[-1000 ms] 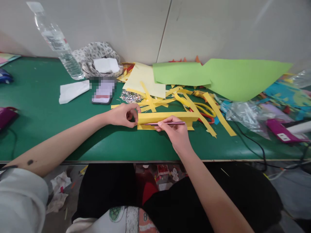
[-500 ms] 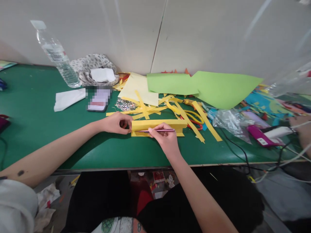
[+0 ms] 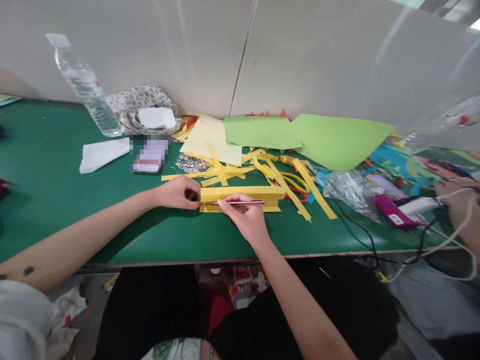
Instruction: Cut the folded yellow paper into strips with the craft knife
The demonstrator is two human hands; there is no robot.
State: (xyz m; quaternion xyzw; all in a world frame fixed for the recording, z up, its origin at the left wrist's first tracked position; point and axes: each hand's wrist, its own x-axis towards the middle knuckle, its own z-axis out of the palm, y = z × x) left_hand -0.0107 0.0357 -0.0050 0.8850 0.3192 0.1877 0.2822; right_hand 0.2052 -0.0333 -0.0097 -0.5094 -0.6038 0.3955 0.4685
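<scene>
1 head-worn cam, facing fwd & down, fairly close: L hand (image 3: 176,193) & R hand (image 3: 245,215) approx mid-frame w/ green tabletop (image 3: 168,237), pale wall (image 3: 307,55) up top, wearer's black-clad legs (image 3: 146,305) at btm.

Right hand (image 3: 245,215) grips a slim pink pen-like tool (image 3: 255,202), pointing left along folded yellow paper (image 3: 264,192) on a green table (image 3: 161,235). Left hand (image 3: 179,192) curled at the paper's left end; can't tell if pinching. Behind: loose yellow strips (image 3: 216,162), cream sheet (image 3: 204,132), light-green paper (image 3: 337,140). Left: water bottle (image 3: 86,90), pixelated phone (image 3: 152,156). Right: clear plastic bag (image 3: 350,187), co-worker's hand (image 3: 452,195) at frame edge.
</scene>
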